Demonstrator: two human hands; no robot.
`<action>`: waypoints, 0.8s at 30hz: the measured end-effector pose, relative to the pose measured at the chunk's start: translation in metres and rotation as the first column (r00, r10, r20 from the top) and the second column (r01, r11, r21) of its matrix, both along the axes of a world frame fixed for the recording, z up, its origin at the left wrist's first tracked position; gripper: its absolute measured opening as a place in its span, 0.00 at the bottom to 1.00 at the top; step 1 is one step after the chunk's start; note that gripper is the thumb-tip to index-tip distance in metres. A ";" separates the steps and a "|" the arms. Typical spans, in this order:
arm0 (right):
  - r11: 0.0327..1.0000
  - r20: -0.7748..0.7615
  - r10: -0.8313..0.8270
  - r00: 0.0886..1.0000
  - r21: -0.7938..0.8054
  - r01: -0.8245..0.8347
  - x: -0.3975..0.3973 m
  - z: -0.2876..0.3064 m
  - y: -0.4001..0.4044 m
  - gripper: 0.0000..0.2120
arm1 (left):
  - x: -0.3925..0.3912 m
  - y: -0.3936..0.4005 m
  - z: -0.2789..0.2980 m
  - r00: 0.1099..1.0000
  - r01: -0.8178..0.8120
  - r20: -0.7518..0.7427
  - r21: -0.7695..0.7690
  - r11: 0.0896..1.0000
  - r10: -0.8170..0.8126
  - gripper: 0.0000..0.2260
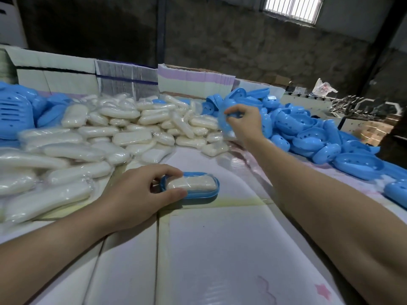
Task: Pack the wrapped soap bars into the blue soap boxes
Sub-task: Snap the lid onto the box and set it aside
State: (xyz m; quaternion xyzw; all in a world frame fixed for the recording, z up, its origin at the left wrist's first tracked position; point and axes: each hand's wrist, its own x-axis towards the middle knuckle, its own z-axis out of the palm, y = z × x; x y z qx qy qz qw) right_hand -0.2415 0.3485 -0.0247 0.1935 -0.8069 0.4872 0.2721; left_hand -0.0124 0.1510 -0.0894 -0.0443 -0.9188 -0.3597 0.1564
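Left hand [134, 192] pinches wrapped soap bar [191, 183] seated in blue box base [198, 198]. Right hand [242, 119] grips, probably, a lid [223, 122]. Keep base steady; align lid squarely over fingertips' end.

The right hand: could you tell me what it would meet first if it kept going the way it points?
Probably the heap of blue box halves just beyond the right hand; depth is unclear.

A dark, rough wall [220, 36] closed the far side of the room. High at far right, a barred window [294, 7] let in pale daylight. Stacks of flat cardboard [55, 69] lined the far left, and brown boxes [377, 130] sat at right.
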 end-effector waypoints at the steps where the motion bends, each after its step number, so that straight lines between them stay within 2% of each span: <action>1: 0.998 -0.028 0.047 0.999 0.033 -0.046 0.016 -0.001 -0.005 0.14 | -0.001 0.001 0.001 1.000 -0.004 -0.003 -0.001 1.000 0.004 0.16; 3: 0.986 -0.040 0.151 0.988 0.070 -0.148 0.044 0.001 -0.015 0.14 | -0.002 0.000 0.000 1.000 -0.018 0.005 0.016 1.000 0.018 0.12; 5: 0.963 0.021 0.269 0.963 -0.002 -0.269 0.072 0.008 -0.023 0.15 | -0.004 -0.001 0.000 1.000 -0.028 0.016 0.043 0.999 0.027 0.14; 7: 0.895 0.144 0.417 0.897 -0.235 -0.379 0.100 0.015 -0.029 0.17 | -0.005 -0.001 0.000 1.000 -0.022 0.010 0.074 0.997 0.021 0.22; 8: 0.828 0.194 0.507 0.840 -0.380 -0.412 0.113 0.018 -0.031 0.18 | -0.005 -0.001 0.000 1.000 -0.024 0.004 0.098 0.995 0.023 0.26; 10: 0.677 0.257 0.666 0.701 -0.603 -0.422 0.134 0.015 -0.031 0.19 | -0.005 -0.002 0.000 0.999 -0.035 -0.006 0.134 0.990 0.036 0.31; 12: 0.580 0.292 0.752 0.591 -0.718 -0.384 0.148 0.003 -0.029 0.20 | -0.005 -0.003 0.000 0.999 -0.032 -0.007 0.138 0.990 0.033 0.32; 15: 0.505 0.292 0.800 0.524 -0.799 -0.325 0.155 -0.008 -0.019 0.19 | -0.004 -0.003 0.001 0.999 -0.030 -0.010 0.159 0.987 0.032 0.33; 18: 0.549 0.345 0.780 0.522 -0.778 -0.305 0.153 -0.008 -0.008 0.21 | -0.003 -0.003 0.001 0.999 -0.038 -0.033 0.131 0.991 0.043 0.32; 22: 0.746 0.540 0.639 0.548 -0.608 -0.271 0.150 -0.016 -0.004 0.22 | -0.002 -0.005 0.002 0.998 -0.031 -0.043 0.117 0.993 0.036 0.33; 24: 0.803 0.587 0.585 0.559 -0.512 -0.303 0.148 -0.016 -0.001 0.23 | -0.002 -0.005 0.002 0.999 -0.021 -0.033 0.109 0.994 0.024 0.32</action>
